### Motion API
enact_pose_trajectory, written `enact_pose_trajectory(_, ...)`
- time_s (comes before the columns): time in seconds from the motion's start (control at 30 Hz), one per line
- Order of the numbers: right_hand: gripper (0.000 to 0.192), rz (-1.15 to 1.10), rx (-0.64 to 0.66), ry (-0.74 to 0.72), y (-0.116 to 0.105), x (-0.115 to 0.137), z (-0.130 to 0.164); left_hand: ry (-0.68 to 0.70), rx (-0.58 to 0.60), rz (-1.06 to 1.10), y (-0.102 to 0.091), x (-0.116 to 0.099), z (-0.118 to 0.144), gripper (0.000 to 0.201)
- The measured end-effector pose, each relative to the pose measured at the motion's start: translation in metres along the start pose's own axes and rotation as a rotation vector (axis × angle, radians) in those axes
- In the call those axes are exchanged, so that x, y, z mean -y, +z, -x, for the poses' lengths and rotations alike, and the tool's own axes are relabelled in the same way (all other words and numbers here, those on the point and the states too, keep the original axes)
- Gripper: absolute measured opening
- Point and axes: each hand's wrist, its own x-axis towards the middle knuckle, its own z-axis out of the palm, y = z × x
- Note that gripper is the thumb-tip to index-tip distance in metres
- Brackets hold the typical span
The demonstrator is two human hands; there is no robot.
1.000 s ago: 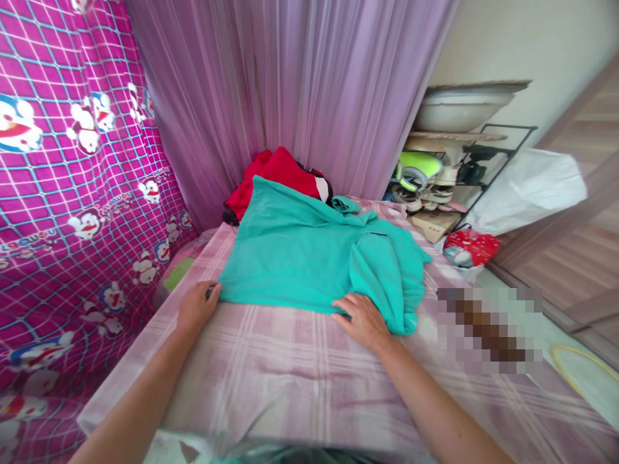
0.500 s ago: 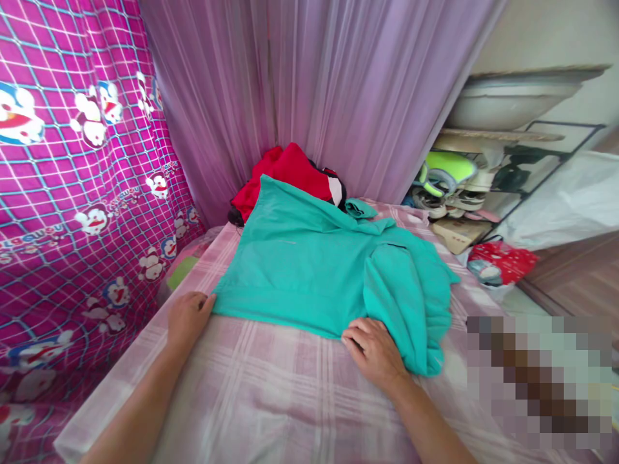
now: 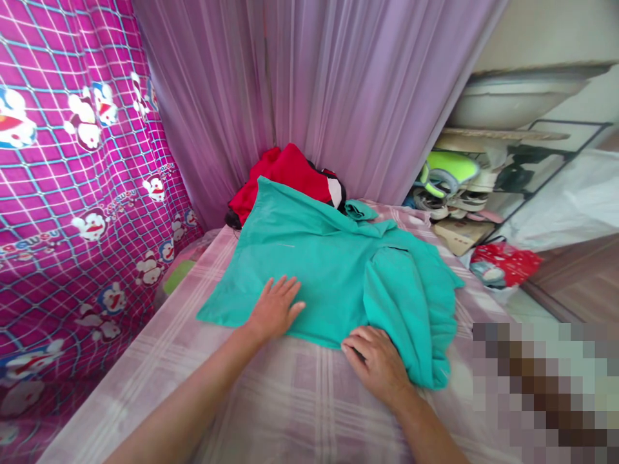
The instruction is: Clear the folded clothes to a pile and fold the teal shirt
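Observation:
A teal garment lies spread on a bed covered by a pink plaid sheet. My left hand rests flat on the garment's near part, fingers spread and pointing away from me. My right hand sits at the garment's near hem, its fingers tucked under the folded-over right side of the cloth. Behind the teal garment a red garment lies bunched against the curtain.
A mauve curtain hangs behind the bed, a magenta cartoon-print cloth at the left. At the right stand a rack with shoes, a basin on top, a white bag and a red bag.
My left hand left the garment's near left corner and moved right onto the cloth, now lying flat. My right hand stayed at the hem. The view shifted slightly.

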Motion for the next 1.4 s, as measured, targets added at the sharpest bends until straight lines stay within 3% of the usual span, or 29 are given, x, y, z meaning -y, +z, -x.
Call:
enact_pose_trajectory(0.07,0.021,-0.002,-0.009,0.000,0.000,0.000,0.000,-0.035,0.097,-0.003,0.011,-0.018,-0.023,0.059)
enact_pose_trajectory(0.13,0.020,-0.005,-0.020,-0.004,0.000,0.000,0.001,-0.185,0.162,-0.045,0.014,-0.012,-0.033,0.060)
enact_pose_trajectory(0.3,0.021,-0.016,-0.026,-0.015,0.000,-0.002,0.001,-0.578,0.217,-0.158,-0.006,0.069,-0.014,0.061)
enact_pose_trajectory(0.37,0.021,-0.019,-0.026,-0.011,0.000,-0.002,0.000,-0.630,0.239,-0.162,-0.014,0.095,-0.005,0.062)
enact_pose_trajectory(0.43,0.020,-0.021,-0.023,0.004,0.000,-0.001,-0.001,-0.645,0.249,-0.156,-0.018,0.107,0.000,0.063)
enact_pose_trajectory(0.6,0.018,-0.004,-0.019,0.045,0.000,0.002,-0.003,-0.673,0.190,-0.230,-0.014,0.095,-0.014,0.063)
enact_pose_trajectory(0.73,0.020,0.037,-0.045,0.062,0.004,0.004,-0.004,-0.463,0.058,-0.251,-0.009,0.071,-0.045,0.063)
enact_pose_trajectory(0.87,0.022,-0.023,-0.093,0.033,-0.001,0.014,-0.003,-0.389,0.181,-0.177,0.000,0.059,-0.066,0.061)
enact_pose_trajectory(1.0,0.023,-0.149,-0.211,0.013,-0.032,0.005,-0.011,-0.415,0.211,-0.169,0.009,0.063,-0.067,0.062)
enact_pose_trajectory(1.07,0.025,-0.132,-0.334,0.160,-0.053,-0.021,-0.022,-0.418,0.204,-0.173,0.011,0.066,-0.065,0.062)
enact_pose_trajectory(1.13,0.032,-0.044,-0.424,0.467,-0.070,-0.058,-0.035,-0.419,0.201,-0.173,0.011,0.066,-0.065,0.063)
enact_pose_trajectory(1.23,0.054,-0.017,-0.317,0.948,-0.081,-0.114,-0.052,-0.422,0.206,-0.168,0.009,0.063,-0.065,0.063)
enact_pose_trajectory(1.3,0.056,-0.116,-0.232,1.080,-0.080,-0.137,-0.059,-0.422,0.207,-0.165,0.007,0.061,-0.066,0.063)
enact_pose_trajectory(1.4,0.040,-0.273,-0.186,1.083,-0.075,-0.147,-0.065,-0.426,0.199,-0.163,0.006,0.060,-0.066,0.063)
